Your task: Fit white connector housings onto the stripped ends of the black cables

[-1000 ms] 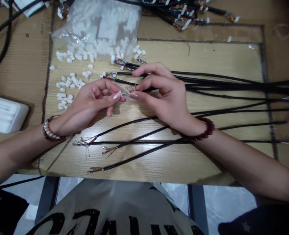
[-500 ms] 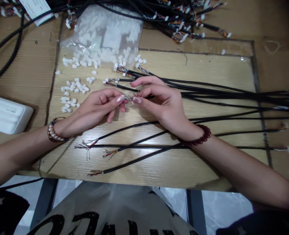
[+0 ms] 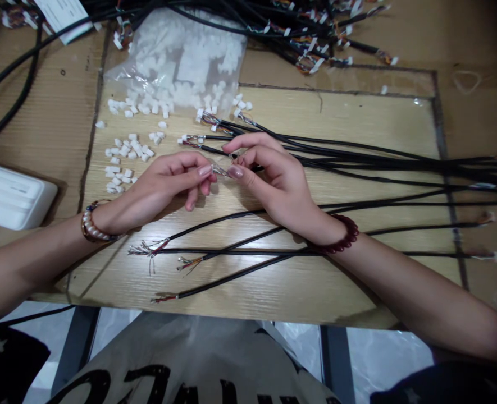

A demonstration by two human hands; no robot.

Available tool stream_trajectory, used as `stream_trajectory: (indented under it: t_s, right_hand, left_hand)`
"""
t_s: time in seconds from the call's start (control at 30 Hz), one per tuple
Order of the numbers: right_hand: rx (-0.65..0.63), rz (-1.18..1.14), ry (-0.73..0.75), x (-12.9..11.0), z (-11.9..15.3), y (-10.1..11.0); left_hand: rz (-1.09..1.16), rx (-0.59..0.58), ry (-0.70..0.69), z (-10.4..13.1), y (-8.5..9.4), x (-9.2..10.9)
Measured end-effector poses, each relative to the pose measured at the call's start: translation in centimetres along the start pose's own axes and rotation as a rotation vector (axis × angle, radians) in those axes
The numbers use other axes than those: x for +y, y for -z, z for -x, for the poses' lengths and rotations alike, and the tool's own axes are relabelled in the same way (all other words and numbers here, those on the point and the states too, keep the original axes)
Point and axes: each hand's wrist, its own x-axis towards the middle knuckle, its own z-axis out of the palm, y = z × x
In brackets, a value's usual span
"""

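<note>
My left hand (image 3: 172,182) pinches a small white connector at thumb and fingertip, mostly covered by the fingers. Thin wires (image 3: 220,170) run from it to my right hand (image 3: 269,171), whose thumb and index finger are closed on them. More loose wire ends stick up by the right fingertips. Beneath the right hand and forearm lie black cables (image 3: 248,252) with stripped, fanned wire ends on the left. Other black cables (image 3: 341,148), some with white connectors on their ends, lie behind the right hand. Loose white connectors (image 3: 134,148) are scattered beyond the left hand.
A clear plastic bag (image 3: 185,56) of white connectors lies at the back, beside a large heap of black cables (image 3: 273,33) with coloured wire ends. A white box-shaped device (image 3: 12,196) sits at the left. The table's front edge (image 3: 231,317) runs near my body.
My right hand has shifted slightly left, and its fingers have moved a little along the wires. More wire shows between the hands. My left hand is almost unmoved.
</note>
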Motion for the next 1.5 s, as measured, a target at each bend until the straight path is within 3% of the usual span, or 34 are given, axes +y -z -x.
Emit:
stream_trajectory:
  t_s: [0.17,0.37,0.7,0.97,1.5]
  right_hand:
    - [-0.007,0.068,0.076,0.17,0.03,-0.23]
    - [0.035,0.135,0.054,0.18,0.16,-0.35]
    - [-0.082,0.102,0.085,0.06,0.2,-0.18]
    - [-0.015,0.06,-0.006,-0.02,0.16,-0.24]
    - [-0.195,-0.033,0.012,-0.13,0.21,0.35]
  left_hand:
    - [0.012,-0.02,0.0,0.05,0.11,-0.13]
    - [-0.008,-0.028,-0.013,0.11,0.12,-0.15]
    - [0.015,-0.024,-0.016,0.05,0.08,-0.27]
    - [-0.009,-0.03,-0.012,0.01,0.07,-0.18]
    - [0.041,-0.03,0.003,0.05,0.16,-0.22]
